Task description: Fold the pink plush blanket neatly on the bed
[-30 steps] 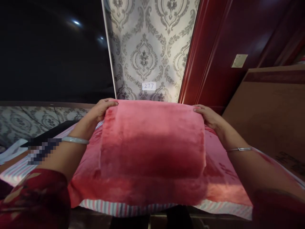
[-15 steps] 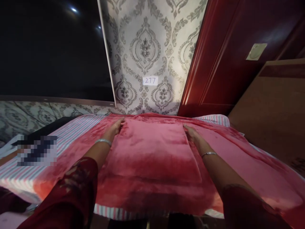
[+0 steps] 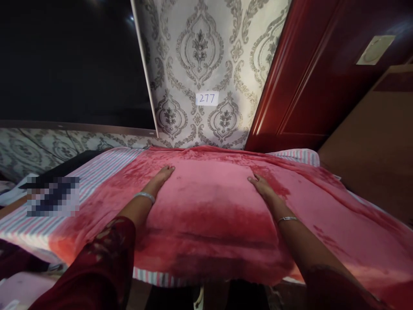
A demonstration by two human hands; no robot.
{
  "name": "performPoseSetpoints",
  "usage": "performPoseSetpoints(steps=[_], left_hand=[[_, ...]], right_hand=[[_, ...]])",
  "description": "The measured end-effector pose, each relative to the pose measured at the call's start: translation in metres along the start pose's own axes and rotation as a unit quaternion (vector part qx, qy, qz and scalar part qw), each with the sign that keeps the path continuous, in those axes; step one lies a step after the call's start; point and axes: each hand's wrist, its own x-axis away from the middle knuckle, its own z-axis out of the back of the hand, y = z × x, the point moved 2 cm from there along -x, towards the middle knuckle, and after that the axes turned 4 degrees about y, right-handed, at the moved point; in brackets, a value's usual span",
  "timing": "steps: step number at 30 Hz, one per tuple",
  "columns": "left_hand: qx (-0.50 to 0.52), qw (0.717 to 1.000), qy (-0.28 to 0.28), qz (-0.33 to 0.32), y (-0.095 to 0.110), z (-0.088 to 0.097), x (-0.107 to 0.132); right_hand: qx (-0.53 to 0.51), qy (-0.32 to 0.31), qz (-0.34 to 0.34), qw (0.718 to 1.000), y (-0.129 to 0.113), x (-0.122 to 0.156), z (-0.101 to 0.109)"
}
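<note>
A plush pink-and-red blanket is spread over a striped cloth, with a folded rectangular panel lying on it before me. My left hand rests on the panel's far left edge, palm down, its fingers stretched forward. At the far right edge, my right hand lies with thumb and fingers somewhat apart, touching the fabric. Neither hand lifts any cloth. Parts of the fingers are hard to make out against the plush.
The striped cloth shows at the left. A large dark screen stands behind it, beside patterned wallpaper with a paper label. At the right are a dark red door and a cardboard box. A pixelated patch covers something at far left.
The panel's top has become smoother, with fewer wrinkles. Both hands stay near its far corners, and the left fingers now lie more over the edge. The view has shifted slightly.
</note>
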Motion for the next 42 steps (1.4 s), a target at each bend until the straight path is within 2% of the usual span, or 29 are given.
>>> performPoseSetpoints(steps=[3,5,8,10,12,14,18,22,28,42], left_hand=[[-0.039,0.999,-0.016,0.010,0.007,0.006,0.002],[-0.071,0.997,-0.015,-0.002,0.021,0.008,0.002],[-0.123,0.990,-0.024,-0.062,0.054,-0.005,0.007],[-0.210,0.965,-0.066,-0.145,0.075,-0.025,0.017],[-0.317,0.916,-0.113,-0.221,0.085,-0.048,0.031],[-0.378,0.881,-0.141,-0.247,0.083,-0.067,0.043],[-0.394,0.873,-0.141,-0.250,0.062,-0.083,0.052],[-0.372,0.880,-0.132,-0.265,0.049,-0.085,0.048],[-0.360,0.884,-0.119,-0.273,0.043,-0.090,0.045],[-0.366,0.881,-0.091,-0.286,0.046,-0.088,0.052]], right_hand=[[0.093,0.023,0.014,0.995,-0.010,0.000,0.007],[0.157,0.042,0.035,0.986,-0.028,-0.003,0.005],[0.247,0.036,0.099,0.963,-0.066,-0.003,-0.017],[0.312,0.008,0.142,0.939,-0.088,0.001,-0.043],[0.370,-0.021,0.163,0.914,-0.098,0.007,-0.068],[0.402,-0.040,0.168,0.899,-0.094,0.013,-0.086],[0.409,-0.036,0.176,0.895,-0.071,0.015,-0.099],[0.408,-0.028,0.192,0.892,-0.060,0.012,-0.099],[0.408,-0.012,0.206,0.889,-0.056,0.010,-0.102],[0.413,-0.009,0.197,0.889,-0.061,0.014,-0.104]])
